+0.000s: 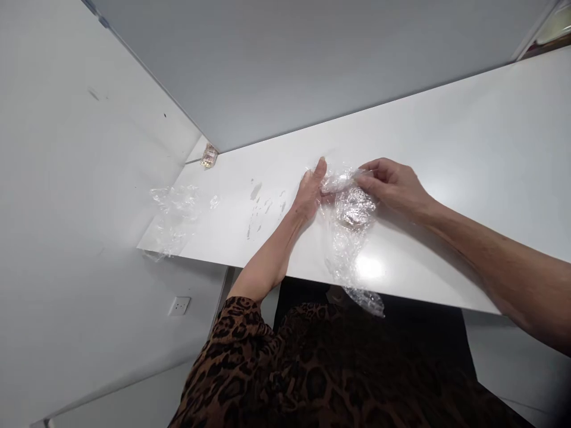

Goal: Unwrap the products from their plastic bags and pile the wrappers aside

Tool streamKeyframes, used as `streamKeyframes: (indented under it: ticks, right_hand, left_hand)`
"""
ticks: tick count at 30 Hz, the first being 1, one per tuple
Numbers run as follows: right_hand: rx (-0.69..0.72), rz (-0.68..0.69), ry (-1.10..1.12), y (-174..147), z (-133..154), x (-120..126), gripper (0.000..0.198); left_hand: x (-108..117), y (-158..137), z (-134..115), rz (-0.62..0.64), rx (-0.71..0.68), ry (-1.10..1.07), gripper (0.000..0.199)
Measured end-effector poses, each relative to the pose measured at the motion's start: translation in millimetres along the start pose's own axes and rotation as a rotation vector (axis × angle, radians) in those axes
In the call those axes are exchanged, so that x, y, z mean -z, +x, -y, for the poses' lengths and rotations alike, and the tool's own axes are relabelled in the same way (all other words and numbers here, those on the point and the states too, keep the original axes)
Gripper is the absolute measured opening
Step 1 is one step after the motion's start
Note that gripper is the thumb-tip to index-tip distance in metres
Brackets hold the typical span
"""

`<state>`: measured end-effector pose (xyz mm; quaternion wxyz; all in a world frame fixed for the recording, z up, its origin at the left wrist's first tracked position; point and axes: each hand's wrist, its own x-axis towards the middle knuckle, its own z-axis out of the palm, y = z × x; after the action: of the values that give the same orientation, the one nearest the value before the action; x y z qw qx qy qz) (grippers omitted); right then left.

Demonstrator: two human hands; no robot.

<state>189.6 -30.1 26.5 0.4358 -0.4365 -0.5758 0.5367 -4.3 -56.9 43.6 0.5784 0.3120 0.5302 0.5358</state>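
Note:
A crumpled piece of clear plastic wrap lies between my hands over the white tabletop, and its loose tail hangs past the front edge. At its left side, my left hand holds the film, with the thumb raised and the other fingers partly covered by plastic. My right hand pinches the upper right part of the film between thumb and fingertips. Whether anything is wrapped inside the bunched plastic cannot be made out through the glare.
More crumpled clear film lies at the table's left end. A small shiny wrapped item sits in the back left corner. Grey marks spot the white table. A grey panel rises behind, and a wall socket is lower left.

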Motion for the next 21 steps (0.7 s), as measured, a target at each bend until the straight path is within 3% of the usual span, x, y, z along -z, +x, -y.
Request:
streamKeyframes:
  ticks: [1,4,8,11,13,15,17,19,21]
  right_hand:
    - [0.001,-0.016,0.028,0.7,0.0,0.3,0.014]
    - [-0.058,-0.091,0.157,0.8,5.0,-0.1,0.026]
    - [-0.209,-0.148,0.335,0.4,15.1,-3.0,0.038]
    - [-0.281,-0.207,0.4,4.2,15.7,-2.0,0.041]
    - [-0.294,-0.22,0.367,7.2,11.3,0.2,0.032]
    - [-0.232,-0.257,0.276,8.2,4.5,1.7,0.018]
    - [-0.084,-0.301,0.151,5.5,-2.6,1.3,0.016]
    - [0.063,-0.269,0.04,-0.6,-7.7,-1.2,0.032]
    - [0.105,-0.165,-0.034,-7.4,-9.7,-4.9,0.058]
  left_hand:
    - [1.2,-2.2,-1.7,0.07,0.015,-0.001,0.087]
    - [7.7,-4.4,-2.6,0.276,0.049,0.037,0.094]
    - [12.9,1.0,6.2,0.407,0.095,0.082,0.074]
    - [12.3,7.5,12.8,0.368,0.13,0.085,0.044]
    - [11.0,10.8,13.9,0.306,0.154,0.032,0.03]
    - [8.9,11.6,12.1,0.24,0.176,-0.034,0.026]
    - [5.8,9.5,8.7,0.191,0.2,-0.078,0.028]
    - [2.2,5.2,4.9,0.17,0.217,-0.104,0.03]
    - [-0.9,0.2,1.4,0.185,0.221,-0.12,0.031]
